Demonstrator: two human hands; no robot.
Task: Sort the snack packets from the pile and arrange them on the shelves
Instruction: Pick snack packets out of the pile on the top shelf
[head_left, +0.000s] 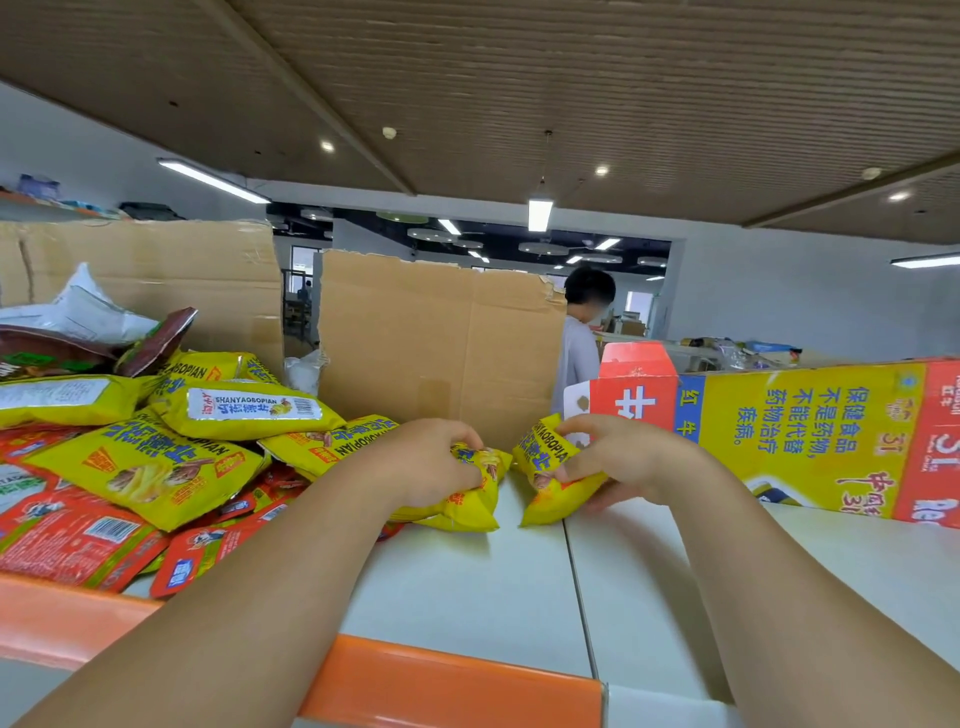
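Your left hand grips one yellow packet in curled fingers, your right hand a second packet; your left forearm could topple the pile.

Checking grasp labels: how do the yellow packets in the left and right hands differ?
The left hand covers much of the left packet, lying beside the pile; the right hand leaves blue lettering showing on the right packet, nearer the printed carton. Both are yellow, gripped, resting on the white shelf.
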